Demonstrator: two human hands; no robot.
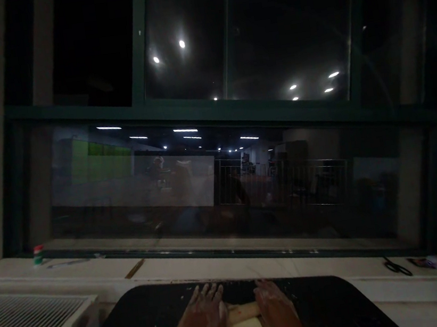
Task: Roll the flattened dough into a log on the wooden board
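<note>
1. Left hand (204,318) and right hand (276,311), fingers flat and spread, press a rolling pin (243,310) on the dark mat (143,323).
2. Beyond the mat: windowsill (216,265).
3. Far right of mat: scissors (397,266).

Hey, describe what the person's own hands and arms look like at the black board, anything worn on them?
Both are bare: the left hand and right hand show no gloves, rings or watch, and no sleeves on the visible forearms. Pale floury dust coats the fingers and knuckles.
</note>
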